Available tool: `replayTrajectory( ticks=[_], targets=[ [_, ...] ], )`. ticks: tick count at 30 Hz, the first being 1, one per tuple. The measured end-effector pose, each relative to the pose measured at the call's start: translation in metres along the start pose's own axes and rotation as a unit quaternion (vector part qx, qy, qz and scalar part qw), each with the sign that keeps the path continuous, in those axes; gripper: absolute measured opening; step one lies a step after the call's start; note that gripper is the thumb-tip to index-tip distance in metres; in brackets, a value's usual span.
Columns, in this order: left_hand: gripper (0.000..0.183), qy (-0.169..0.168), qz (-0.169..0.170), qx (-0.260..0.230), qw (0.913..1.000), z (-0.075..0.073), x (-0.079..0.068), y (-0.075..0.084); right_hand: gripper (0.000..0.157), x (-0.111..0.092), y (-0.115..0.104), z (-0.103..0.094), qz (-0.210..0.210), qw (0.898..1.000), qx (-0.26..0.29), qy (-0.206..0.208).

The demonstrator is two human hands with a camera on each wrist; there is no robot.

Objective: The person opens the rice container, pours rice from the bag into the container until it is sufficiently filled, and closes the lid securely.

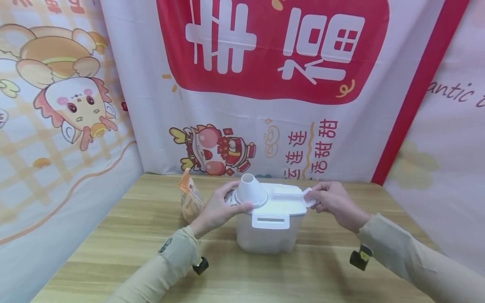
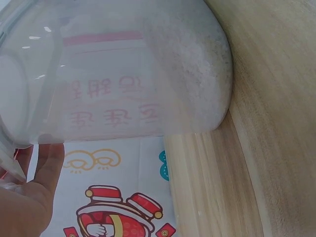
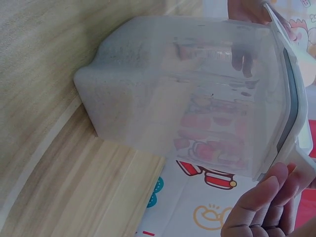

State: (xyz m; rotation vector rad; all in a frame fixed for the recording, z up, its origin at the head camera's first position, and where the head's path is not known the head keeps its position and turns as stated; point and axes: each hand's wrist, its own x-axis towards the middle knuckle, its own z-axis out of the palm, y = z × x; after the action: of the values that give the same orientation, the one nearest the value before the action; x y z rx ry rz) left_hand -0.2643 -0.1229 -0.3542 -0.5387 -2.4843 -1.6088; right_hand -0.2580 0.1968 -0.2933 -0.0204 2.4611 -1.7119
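A translucent storage container (image 1: 265, 240) with a white lid (image 1: 286, 205) stands upright on the table. On the lid's left part sits a white cone-shaped piece (image 1: 250, 194), narrow end up. My left hand (image 1: 219, 209) grips the lid's left end, thumb in front of the cone and fingers round the far side. At the opposite end, my right hand (image 1: 335, 203) pinches a white side latch (image 1: 310, 198), which sticks outward. The front latch (image 1: 270, 221) also stands out from the container. Pale grains like rice (image 2: 202, 74) lie in its bottom in the left wrist view.
An orange-topped packet (image 1: 190, 201) stands behind my left wrist, partly covered by it. The wooden table (image 1: 125, 235) ends at a printed cloth (image 1: 147, 118) at the back, with cloths on both sides too.
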Motion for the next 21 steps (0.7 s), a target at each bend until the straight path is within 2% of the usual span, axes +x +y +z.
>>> replayTrajectory(
  ticks=[8, 14, 21],
  targets=[
    [0.076, 0.000, 0.003, -0.007, 1.0000, 0.0014, 0.0008, 0.0007, 0.028, 0.0008, 0.0027, -0.0017, -0.010, 1.000, 0.014, -0.007],
    [0.077, -0.007, 0.006, -0.011, 0.9999, 0.0011, 0.0012, 0.0025, 0.029, 0.0001, 0.0025, -0.0032, 0.001, 1.000, 0.013, -0.010],
    [0.078, -0.010, -0.004, -0.007, 0.9999, -0.0016, 0.0003, 0.0062, 0.029, -0.0023, 0.0071, -0.0050, -0.001, 0.999, 0.038, -0.034]
  ],
)
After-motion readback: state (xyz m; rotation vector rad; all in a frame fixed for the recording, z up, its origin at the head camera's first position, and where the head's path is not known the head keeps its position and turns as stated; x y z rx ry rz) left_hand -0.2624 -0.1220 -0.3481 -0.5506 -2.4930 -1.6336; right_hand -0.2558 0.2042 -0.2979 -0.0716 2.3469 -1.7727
